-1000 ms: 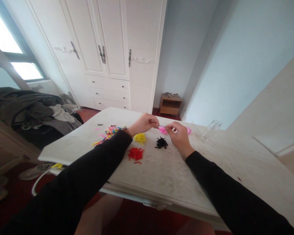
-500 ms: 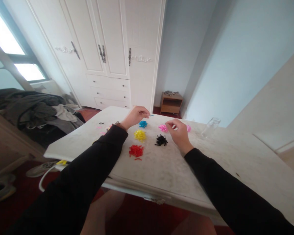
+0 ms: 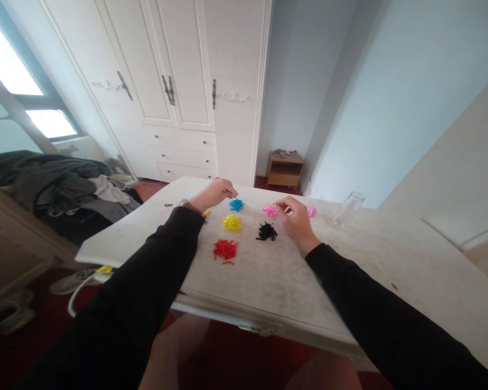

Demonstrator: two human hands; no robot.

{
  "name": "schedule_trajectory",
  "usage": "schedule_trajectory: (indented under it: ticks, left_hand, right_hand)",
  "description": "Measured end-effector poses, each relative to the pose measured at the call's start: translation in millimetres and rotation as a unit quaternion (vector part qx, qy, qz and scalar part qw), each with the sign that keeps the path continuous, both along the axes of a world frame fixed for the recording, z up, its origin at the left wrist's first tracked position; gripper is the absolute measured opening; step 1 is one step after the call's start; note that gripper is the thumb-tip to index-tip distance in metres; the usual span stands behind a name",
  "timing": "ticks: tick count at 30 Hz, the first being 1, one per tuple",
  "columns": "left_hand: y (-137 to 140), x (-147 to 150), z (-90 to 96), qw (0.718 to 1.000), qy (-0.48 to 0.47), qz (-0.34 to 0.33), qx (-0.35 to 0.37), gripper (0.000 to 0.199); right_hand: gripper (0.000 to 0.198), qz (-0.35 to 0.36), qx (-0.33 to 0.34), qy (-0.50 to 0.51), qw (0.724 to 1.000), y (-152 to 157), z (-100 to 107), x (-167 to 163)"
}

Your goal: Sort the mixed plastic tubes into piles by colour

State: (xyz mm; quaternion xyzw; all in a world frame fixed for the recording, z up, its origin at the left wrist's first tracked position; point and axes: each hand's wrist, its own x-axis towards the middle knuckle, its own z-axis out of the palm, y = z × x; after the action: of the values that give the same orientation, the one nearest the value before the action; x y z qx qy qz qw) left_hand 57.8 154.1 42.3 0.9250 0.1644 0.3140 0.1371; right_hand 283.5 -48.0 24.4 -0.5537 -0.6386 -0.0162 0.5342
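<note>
My left hand (image 3: 220,189) is just above and behind the blue pile of small strips (image 3: 236,205), its fingers drawn together; whatever is between the fingertips is too small to tell. My right hand (image 3: 293,215) has thumb and forefinger nearly meeting at the right side of a pink pile (image 3: 269,210). Its fingertips hide part of that pile, and anything they hold cannot be made out. Toward me lie a yellow pile (image 3: 231,223), a black pile (image 3: 267,231) and a red pile (image 3: 225,249) with one loose red strip in front.
More pink pieces (image 3: 311,211) lie behind my right hand. A clear glass (image 3: 348,209) is farther right on the white table (image 3: 260,281). Small yellow and pink bits and a dark loop (image 3: 168,205) lie on the left. Behind stand a wardrobe (image 3: 183,65) and a small wooden cabinet (image 3: 285,170).
My left hand has moved left and slightly closer to the blue pile. The blue strip that stuck out from its fingertips no longer shows there. My right hand stays almost in place.
</note>
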Motion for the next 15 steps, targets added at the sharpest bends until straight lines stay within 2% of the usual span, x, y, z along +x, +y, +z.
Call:
schedule_trajectory:
  ticks: [9, 13, 15]
  left_hand:
    - [-6.3, -4.3, 5.8, 0.999, 0.010, 0.041, -0.029, 0.025]
    - [-9.8, -5.1, 7.6, 0.996, -0.019, 0.059, -0.057, 0.020]
    - [-13.8, -1.8, 6.7, 0.992, -0.060, 0.054, -0.095, 0.013]
  right_hand:
    - [0.012, -0.003, -0.006, 0.005, 1.000, -0.4, 0.8, -0.7]
    - [0.012, -0.002, -0.011, 0.007, 1.000, -0.8, 1.0, -1.1]
    - [0.012, 0.000, -0.013, 0.007, 1.000, -0.9, 1.4, -1.6]
